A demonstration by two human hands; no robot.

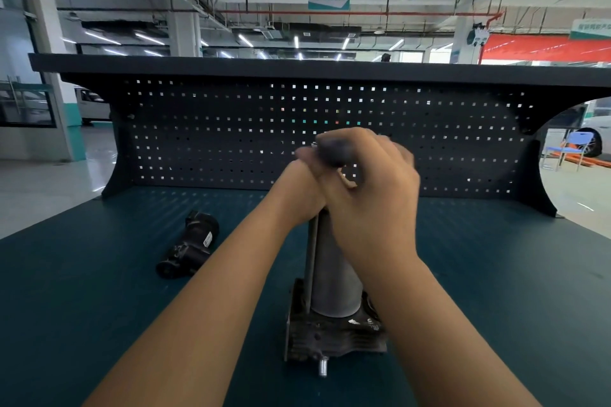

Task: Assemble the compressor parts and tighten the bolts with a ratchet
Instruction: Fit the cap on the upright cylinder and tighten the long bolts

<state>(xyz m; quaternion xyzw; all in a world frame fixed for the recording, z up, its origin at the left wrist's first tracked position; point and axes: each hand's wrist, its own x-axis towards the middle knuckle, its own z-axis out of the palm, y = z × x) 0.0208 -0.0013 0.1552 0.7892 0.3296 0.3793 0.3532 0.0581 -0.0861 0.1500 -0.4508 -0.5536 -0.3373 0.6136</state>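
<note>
My left hand (299, 198) and right hand (373, 195) both grip one blurry dark tool (332, 152) atop one upright compressor (334, 284); one black part (190, 249) lies off left.

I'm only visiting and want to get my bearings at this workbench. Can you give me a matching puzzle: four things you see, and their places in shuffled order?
Things
1. grey metal cylinder
2. black motor-like part
3. short silver pipe stub
4. dark perforated back panel

Places
A. lying on the teal bench top, left of the cylinder
B. standing upright on the dark ribbed base
C. rising along the bench's far edge
D. sticking out of the base's near side

Pairs: 1-B, 2-A, 3-D, 4-C
</note>
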